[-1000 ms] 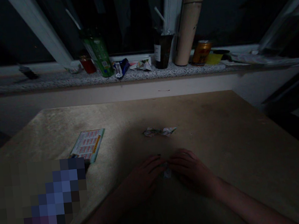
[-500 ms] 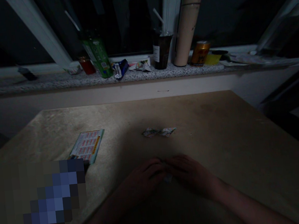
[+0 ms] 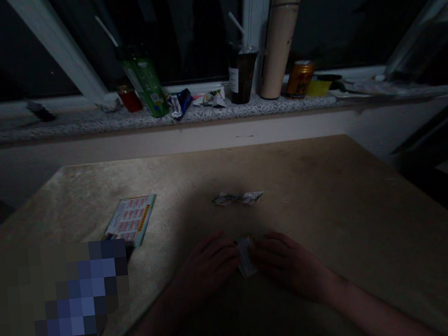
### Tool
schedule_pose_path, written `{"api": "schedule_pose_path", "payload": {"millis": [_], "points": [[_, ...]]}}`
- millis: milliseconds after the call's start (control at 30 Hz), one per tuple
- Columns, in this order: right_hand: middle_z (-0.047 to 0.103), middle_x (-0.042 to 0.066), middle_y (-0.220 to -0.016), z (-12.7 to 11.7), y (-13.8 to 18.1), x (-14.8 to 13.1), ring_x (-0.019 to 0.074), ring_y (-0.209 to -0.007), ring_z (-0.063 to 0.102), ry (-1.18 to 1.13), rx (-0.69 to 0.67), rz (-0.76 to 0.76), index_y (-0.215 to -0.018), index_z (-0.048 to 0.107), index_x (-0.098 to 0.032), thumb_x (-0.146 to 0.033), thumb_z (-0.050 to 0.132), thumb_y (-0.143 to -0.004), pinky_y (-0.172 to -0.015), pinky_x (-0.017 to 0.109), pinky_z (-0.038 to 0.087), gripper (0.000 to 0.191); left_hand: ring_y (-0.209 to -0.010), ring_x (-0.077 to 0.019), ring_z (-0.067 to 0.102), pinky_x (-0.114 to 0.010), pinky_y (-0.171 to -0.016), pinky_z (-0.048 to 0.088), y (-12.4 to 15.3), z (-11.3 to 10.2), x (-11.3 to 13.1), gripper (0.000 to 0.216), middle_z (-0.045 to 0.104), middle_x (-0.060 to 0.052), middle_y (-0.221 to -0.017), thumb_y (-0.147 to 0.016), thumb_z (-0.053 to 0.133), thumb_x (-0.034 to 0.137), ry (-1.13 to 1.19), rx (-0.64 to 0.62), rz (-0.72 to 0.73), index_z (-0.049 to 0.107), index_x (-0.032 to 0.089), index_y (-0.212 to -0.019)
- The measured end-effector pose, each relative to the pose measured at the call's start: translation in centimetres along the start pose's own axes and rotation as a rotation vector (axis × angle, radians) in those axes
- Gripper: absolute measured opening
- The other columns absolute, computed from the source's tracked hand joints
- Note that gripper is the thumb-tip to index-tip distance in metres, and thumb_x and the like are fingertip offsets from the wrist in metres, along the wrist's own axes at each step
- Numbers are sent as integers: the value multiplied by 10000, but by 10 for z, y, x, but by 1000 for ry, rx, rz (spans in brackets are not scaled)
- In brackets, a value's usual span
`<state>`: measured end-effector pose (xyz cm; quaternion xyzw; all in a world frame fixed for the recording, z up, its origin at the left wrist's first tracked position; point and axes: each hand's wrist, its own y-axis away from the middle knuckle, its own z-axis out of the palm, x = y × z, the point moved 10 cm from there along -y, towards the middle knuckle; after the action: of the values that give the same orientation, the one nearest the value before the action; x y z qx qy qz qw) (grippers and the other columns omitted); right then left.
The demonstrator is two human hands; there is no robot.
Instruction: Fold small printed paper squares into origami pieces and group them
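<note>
Low over the near middle of the table, a small piece of printed paper (image 3: 246, 257) lies between my two hands in dim light. My left hand (image 3: 214, 261) has its fingertips at the paper's left edge, the fingers bent close together. From the other side, my right hand (image 3: 282, 260) covers the paper's right edge with its fingers. Both thumbs are hard to make out in the shadow. Farther back, a folded paper shape like a bow (image 3: 238, 198), narrow in the middle, rests on the tabletop.
On the table (image 3: 320, 180) a printed card (image 3: 132, 219) lies to the left, beside a blurred-out patch. Along the windowsill (image 3: 203, 114) stand a green container (image 3: 149, 90), a dark cup with a straw (image 3: 243, 79), a tall flask (image 3: 281, 41), an orange can (image 3: 299, 80) and crumpled wrappers (image 3: 180, 103).
My hands have moved apart from each other, uncovering more of the printed paper between them. The bow-shaped paper and the card have stayed in place.
</note>
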<state>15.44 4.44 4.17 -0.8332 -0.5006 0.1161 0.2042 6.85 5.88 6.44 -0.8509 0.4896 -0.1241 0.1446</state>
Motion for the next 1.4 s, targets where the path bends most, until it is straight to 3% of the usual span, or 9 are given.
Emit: {"api": "schedule_pose_path", "payload": {"millis": [233,400,500,633,767,933,1200,1400], "points": [[659,35,-1108,-3,1,-14,211,-1095,526,55,-2,-58,-1011,644,-150,-194,521,-881,-1014,403,363,184,-1068,-162,571,-410,-1027,356,10,4,-6,265,671,-8,-1092,-955,358,124,-39,4,-13,581,184,-1086],[677,27,-1066,-7,0,-13,201,-1072,546,24,9,-43,-957,660,-173,-182,513,-882,-1013,385,374,166,-1161,-167,517,-379,-1001,397,12,26,-12,344,582,-30,-1252,-922,360,66,-24,-179,-46,520,192,-1200],[690,24,-1017,-1,0,-6,192,-1022,573,-62,-48,15,-956,655,-191,-183,539,-866,-1001,387,388,147,-1225,-166,453,-380,-1043,340,12,36,-11,431,486,-40,-1350,-894,342,32,1,-295,-59,446,191,-1281],[700,37,-938,0,-2,-1,186,-970,592,-126,-71,47,-937,652,-185,-167,565,-841,-978,380,402,132,-1318,-207,307,-453,-1091,214,15,38,0,452,354,-90,-1435,-918,390,186,22,-387,-70,339,183,-1368],[698,43,-897,-5,-5,-1,190,-943,594,-131,-54,55,-894,651,-186,-162,537,-851,-969,381,401,124,-1349,-275,207,-450,-1072,246,22,41,7,600,267,-81,-1477,-879,472,335,-38,-344,-211,247,195,-1417],[691,43,-872,-4,-7,1,183,-908,596,-175,-69,84,-902,639,-183,-141,523,-847,-960,371,399,135,-1282,-251,338,-370,-1035,313,33,49,11,564,337,-87,-1446,-899,429,327,-144,-263,-363,270,160,-1414],[675,32,-929,-3,-3,29,170,-942,588,-557,-89,241,-893,638,-220,-128,545,-799,-872,349,430,160,-1337,-325,206,-389,-1017,326,40,51,28,822,170,-138,-1498,-797,536,455,-83,-298,-245,141,143,-1447],[674,28,-938,-4,-2,42,168,-941,582,-679,-39,319,-910,653,-221,-118,579,-784,-856,344,426,178,-1338,-318,216,-418,-1047,278,38,49,30,808,213,-136,-1486,-816,507,478,-71,-298,-226,138,134,-1447]]}}
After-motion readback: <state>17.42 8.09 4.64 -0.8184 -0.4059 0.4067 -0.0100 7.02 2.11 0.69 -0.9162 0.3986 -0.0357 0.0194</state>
